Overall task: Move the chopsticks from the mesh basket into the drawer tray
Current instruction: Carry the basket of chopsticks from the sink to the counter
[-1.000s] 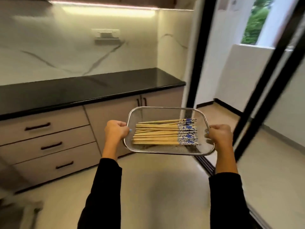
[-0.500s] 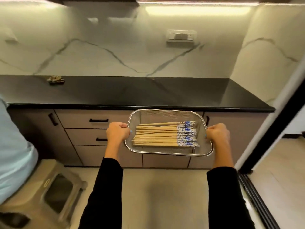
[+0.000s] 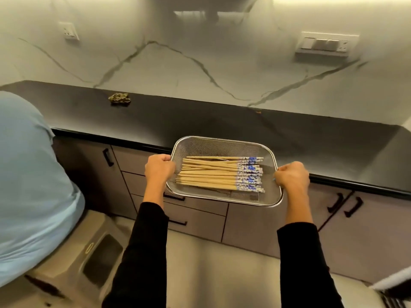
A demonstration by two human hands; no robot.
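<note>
A rectangular steel mesh basket point(image 3: 220, 144) hangs in the air in front of the counter edge. Several wooden chopsticks point(image 3: 209, 175) with blue-and-white patterned ends lie across its bottom, ends pointing right. My left hand point(image 3: 159, 167) grips the basket's left rim and my right hand point(image 3: 292, 175) grips its right rim. Below the basket are closed drawers point(image 3: 195, 207) with black handles. No drawer tray is in view.
The black countertop point(image 3: 222, 123) runs along a marble wall, with a small crumpled brownish thing point(image 3: 119, 98) on it at the left. A person in a light blue top point(image 3: 29, 185) sits on a beige stool point(image 3: 89, 252) at the left. Cabinet doors point(image 3: 347, 218) stand at the right.
The view has swung left and closer to the counter, with the basket carried along in both hands. The doorway has left view and the seated person has come in at the left.
</note>
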